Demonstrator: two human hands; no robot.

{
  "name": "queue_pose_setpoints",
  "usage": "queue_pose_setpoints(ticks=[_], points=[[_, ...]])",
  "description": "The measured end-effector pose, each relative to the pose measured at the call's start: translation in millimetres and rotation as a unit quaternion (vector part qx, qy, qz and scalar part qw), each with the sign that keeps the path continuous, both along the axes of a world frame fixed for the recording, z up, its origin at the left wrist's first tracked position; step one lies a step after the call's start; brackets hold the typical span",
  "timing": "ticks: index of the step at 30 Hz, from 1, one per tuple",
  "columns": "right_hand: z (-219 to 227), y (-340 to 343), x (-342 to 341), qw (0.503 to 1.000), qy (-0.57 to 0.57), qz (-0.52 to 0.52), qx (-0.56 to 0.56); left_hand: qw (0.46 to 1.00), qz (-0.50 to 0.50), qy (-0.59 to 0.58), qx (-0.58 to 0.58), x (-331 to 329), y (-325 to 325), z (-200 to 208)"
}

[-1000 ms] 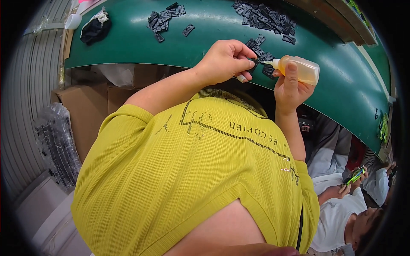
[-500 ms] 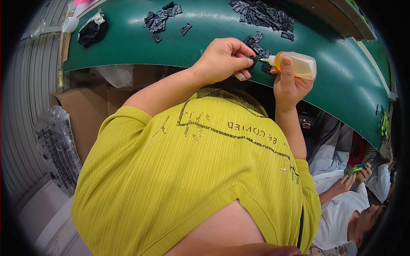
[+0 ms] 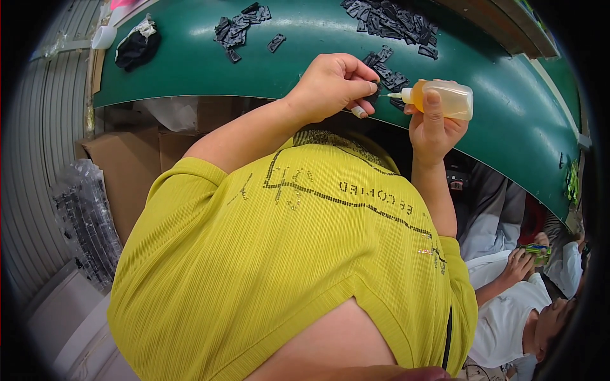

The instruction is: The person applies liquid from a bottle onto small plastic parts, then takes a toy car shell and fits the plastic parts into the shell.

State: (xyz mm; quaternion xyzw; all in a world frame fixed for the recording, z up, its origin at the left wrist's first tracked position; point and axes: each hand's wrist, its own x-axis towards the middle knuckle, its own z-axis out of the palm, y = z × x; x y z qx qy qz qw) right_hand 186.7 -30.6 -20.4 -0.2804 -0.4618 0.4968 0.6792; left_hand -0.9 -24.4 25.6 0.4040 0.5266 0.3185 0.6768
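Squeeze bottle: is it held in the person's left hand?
No, the right hand grips the bottle, its nozzle pointing toward the left hand.

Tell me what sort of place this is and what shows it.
Probably a small factory or assembly workshop: piles of small black parts lie on a green table, the right hand holds a bottle of liquid, and a co-worker nearby handles a green item.
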Motion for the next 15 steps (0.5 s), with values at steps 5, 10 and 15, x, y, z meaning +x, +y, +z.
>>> queue_pose_setpoints(ticks=[5,10,15], points=[[5.1,-0.3,-7.2,1.0,0.004,-0.017,-0.005,1.0,0.0,0.0,0.001,-0.5,0.3,-1.4],[3.9,-0.9,-7.1,1.0,0.005,0.0,0.001,1.0,0.001,0.001,0.0,0.5,0.9,-1.3],[2.5,-1.0,-6.5,1.0,-0.024,0.015,0.006,1.0,-0.003,0.007,-0.001,1.7,1.0,-0.3]])
